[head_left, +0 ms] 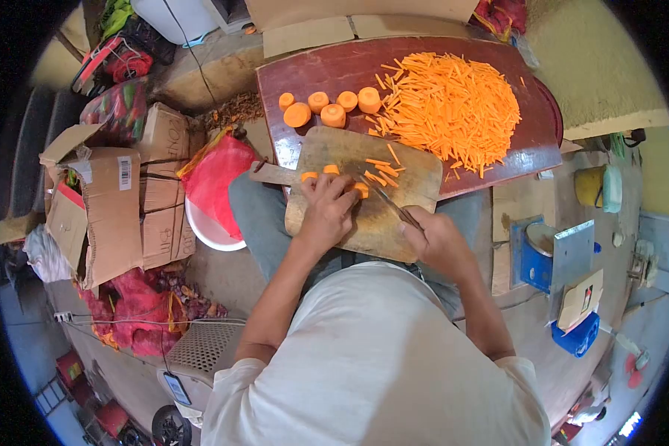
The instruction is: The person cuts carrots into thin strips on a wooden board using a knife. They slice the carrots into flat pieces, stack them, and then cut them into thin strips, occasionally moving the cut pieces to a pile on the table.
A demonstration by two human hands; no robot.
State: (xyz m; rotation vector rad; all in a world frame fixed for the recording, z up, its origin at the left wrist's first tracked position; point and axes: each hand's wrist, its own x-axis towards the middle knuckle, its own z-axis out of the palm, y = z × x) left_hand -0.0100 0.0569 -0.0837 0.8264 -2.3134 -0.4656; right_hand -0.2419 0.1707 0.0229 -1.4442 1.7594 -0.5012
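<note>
My left hand [327,211] presses its bent fingers down on carrot pieces on the wooden cutting board [401,160]. One orange carrot piece [361,190] shows beside its fingertips, and another short carrot piece [331,169] pokes out above the knuckles. In my right hand [437,239] is the handle of a knife [385,196], its blade angled up and left against the carrot by my left fingers. Several cut carrot sticks [383,171] lie on the board just beyond the blade. My left hand hides part of the carrot beneath it.
Behind the board, a red-brown table [334,67] bears a large heap of carrot sticks [453,108] and several thick carrot chunks [333,115]. Left of my knee, a red mesh bag [214,182] lies over a white basin [208,229]. Cardboard boxes [111,215] stand further left.
</note>
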